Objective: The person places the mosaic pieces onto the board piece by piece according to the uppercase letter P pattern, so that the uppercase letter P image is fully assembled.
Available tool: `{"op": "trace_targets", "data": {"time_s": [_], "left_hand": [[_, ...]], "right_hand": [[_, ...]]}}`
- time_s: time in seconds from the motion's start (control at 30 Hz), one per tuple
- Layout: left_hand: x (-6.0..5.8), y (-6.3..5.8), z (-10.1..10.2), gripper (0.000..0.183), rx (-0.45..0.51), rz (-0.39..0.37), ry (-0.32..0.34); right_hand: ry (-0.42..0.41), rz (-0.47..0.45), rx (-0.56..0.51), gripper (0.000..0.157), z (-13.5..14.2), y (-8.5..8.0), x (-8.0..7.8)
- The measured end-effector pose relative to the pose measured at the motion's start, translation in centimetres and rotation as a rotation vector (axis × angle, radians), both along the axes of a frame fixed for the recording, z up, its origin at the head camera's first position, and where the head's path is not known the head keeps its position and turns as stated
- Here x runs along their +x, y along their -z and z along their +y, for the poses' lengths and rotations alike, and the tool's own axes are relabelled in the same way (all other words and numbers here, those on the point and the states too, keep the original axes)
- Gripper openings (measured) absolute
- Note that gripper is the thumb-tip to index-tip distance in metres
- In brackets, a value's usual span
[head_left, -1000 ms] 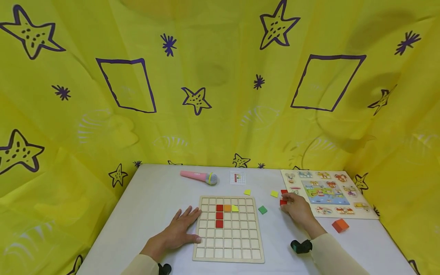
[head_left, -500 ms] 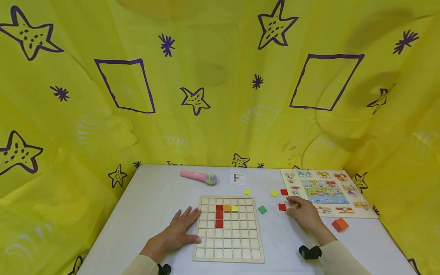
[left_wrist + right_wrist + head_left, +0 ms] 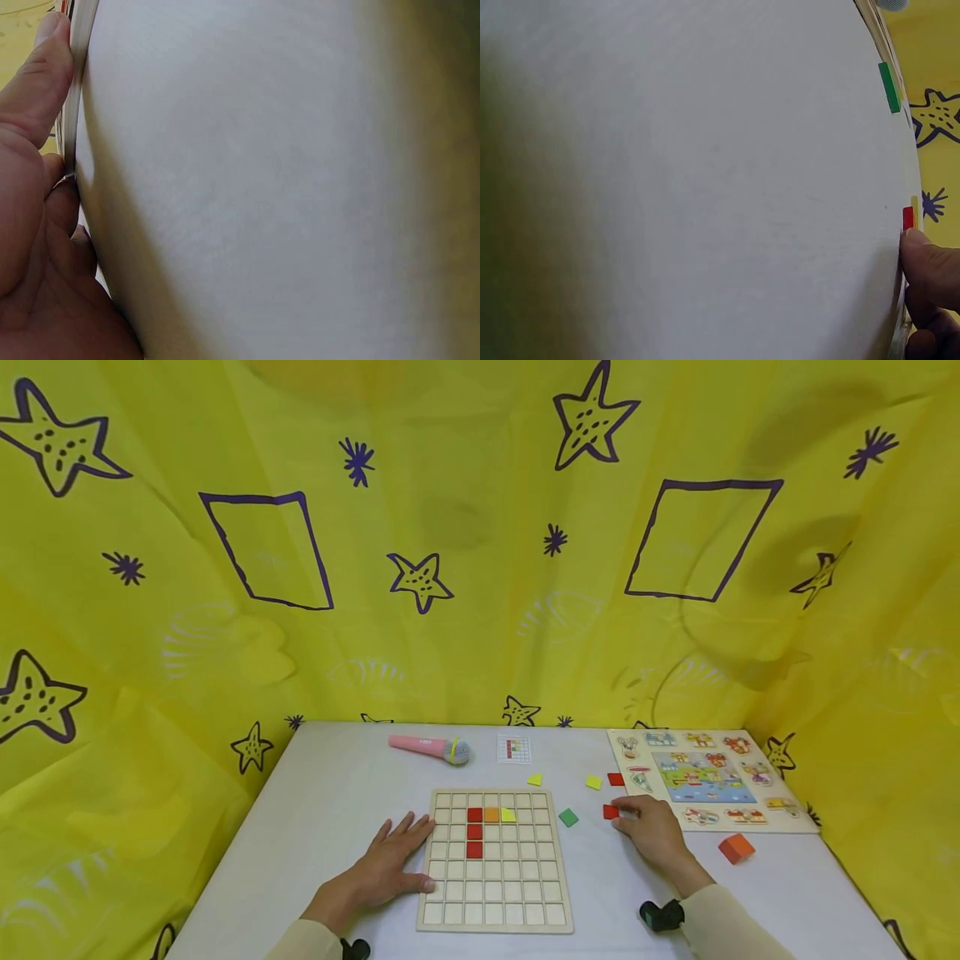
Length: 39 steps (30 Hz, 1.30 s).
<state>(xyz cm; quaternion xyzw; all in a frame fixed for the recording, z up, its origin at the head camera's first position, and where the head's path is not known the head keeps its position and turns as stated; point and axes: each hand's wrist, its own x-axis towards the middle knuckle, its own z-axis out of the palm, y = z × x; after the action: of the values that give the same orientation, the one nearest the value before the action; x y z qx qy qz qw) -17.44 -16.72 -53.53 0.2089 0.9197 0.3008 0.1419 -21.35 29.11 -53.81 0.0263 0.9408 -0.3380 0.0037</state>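
In the head view, my left hand lies with fingers spread against the left edge of a wooden grid board. Three red tiles stand in a column on that board, with an orange tile and a yellow tile beside the top one. My right hand has thumb and forefinger at the right edge of a loose red tile, pinching it on the table. The right wrist view shows the thumb against this red tile; the other fingers are partly hidden.
Loose around the board lie a green tile, a yellow tile, another yellow tile and another red tile. Behind are a pattern card and toy microphone. A picture puzzle and orange-red block are right.
My right hand first drew back from the red tiles, the nearer one left lying lower, then came back left to that tile. My left hand keeps its place at the board.
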Motion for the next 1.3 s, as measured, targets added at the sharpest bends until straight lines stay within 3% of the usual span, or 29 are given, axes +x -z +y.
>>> {"op": "trace_targets", "data": {"time_s": [0.27, 0.7, 1.3], "left_hand": [[0.0, 0.1, -0.1, 0.100, 0.008, -0.012, -0.007], [0.1, 0.0, -0.1, 0.099, 0.000, -0.010, -0.006], [0.0, -0.2, 0.0, 0.100, -0.035, -0.008, 0.003]], "right_hand": [[0.020, 0.002, -0.007, 0.028, -0.2, -0.3, 0.2], [0.127, 0.025, -0.203, 0.032, -0.6, -0.5, 0.4], [0.147, 0.108, -0.366, 0.033, -3.3, -1.1, 0.4]]}}
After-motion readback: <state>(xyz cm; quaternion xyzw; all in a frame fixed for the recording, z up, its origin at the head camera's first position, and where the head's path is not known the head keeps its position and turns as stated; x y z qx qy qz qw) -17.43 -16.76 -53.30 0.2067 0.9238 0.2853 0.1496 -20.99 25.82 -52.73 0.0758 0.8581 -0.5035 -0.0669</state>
